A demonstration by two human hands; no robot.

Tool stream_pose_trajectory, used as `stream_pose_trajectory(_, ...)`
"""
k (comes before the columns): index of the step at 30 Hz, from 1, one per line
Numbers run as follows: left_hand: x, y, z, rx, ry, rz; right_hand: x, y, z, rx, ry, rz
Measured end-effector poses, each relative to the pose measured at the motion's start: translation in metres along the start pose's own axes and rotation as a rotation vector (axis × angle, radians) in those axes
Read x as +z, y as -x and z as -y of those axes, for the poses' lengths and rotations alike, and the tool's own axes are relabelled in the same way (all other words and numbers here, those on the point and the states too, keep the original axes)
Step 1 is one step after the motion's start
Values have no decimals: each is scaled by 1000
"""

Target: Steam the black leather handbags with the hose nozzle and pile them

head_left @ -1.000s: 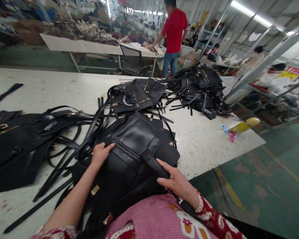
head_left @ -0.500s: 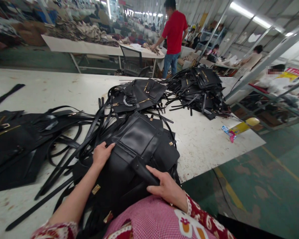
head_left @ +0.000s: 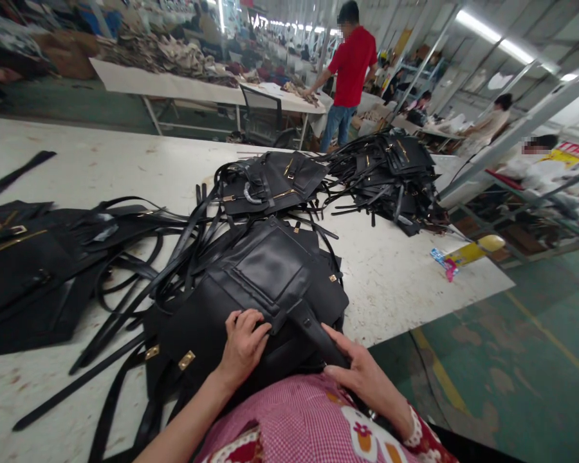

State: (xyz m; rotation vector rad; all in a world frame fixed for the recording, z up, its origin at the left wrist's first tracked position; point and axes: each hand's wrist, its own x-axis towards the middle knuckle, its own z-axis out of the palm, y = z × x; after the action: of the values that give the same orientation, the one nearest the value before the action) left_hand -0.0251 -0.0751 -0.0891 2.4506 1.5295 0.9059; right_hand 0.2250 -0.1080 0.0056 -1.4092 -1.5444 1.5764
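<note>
A black leather bag panel [head_left: 263, 270] with a raised square patch lies on top of a stack of black bag pieces in front of me. My left hand [head_left: 244, 341] has its fingers curled onto the panel's near edge. At the panel's right corner is a wide black strap [head_left: 311, 328], pinched between the thumb and fingers of my right hand [head_left: 367, 379] close to my apron. Gold metal fittings [head_left: 186, 359] show on the pieces beneath. The undersides of the panel and strap are hidden.
More black bag pieces with gold zips lie at left [head_left: 24, 276], just beyond the panel [head_left: 275, 183] and far right [head_left: 390, 167]. Loose straps [head_left: 77, 382] trail over the white table [head_left: 390, 289]. A yellow bottle [head_left: 477, 249] stands out near its right edge. A person in red [head_left: 352, 67] works behind.
My left hand has slid right and nearer along the panel, from its left side to the near edge. My right hand has moved right with the strap.
</note>
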Motion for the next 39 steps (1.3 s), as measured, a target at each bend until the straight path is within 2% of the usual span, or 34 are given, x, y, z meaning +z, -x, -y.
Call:
stream_pose_trajectory(4, 5, -7, 3, 33, 61, -68, 0, 1, 4, 19, -62, 94)
stream_pose_trajectory(8, 7, -3, 6, 46, 110, -107, 0, -10, 6, 26, -146, 240)
stream_pose_trajectory(11, 11, 0, 10, 28, 132, -136, -2, -20, -1, 97, -245, 330)
stream_pose_trajectory(14, 14, 0, 13, -16, 177, -168, -5, -28, -11, 152, -302, 342)
stream_pose_trajectory(18, 12, -5, 14, -79, 241, -198, -7, -36, -16, 146, -326, 334)
stream_pose_trajectory(21, 6, -13, 11, -161, 275, -131, -10, -37, -7, 122, -325, 255)
stream_pose_trajectory(25, -6, -34, 14, -358, 345, 95, -10, -26, 13, 31, -165, 112)
stream_pose_trajectory(29, -11, -50, 24, -490, 488, 288, 5, -17, 19, -62, 34, 66)
stream_pose_trajectory(31, -10, -52, 29, -511, 553, 313, 15, -20, 14, -81, 89, 42)
stream_pose_trajectory(34, -8, -50, 35, -535, 656, 300, 26, -34, 7, -64, 43, 37)
stream_pose_trajectory(39, -6, -53, 40, -572, 690, 285, 27, -47, 9, -50, -80, 21)
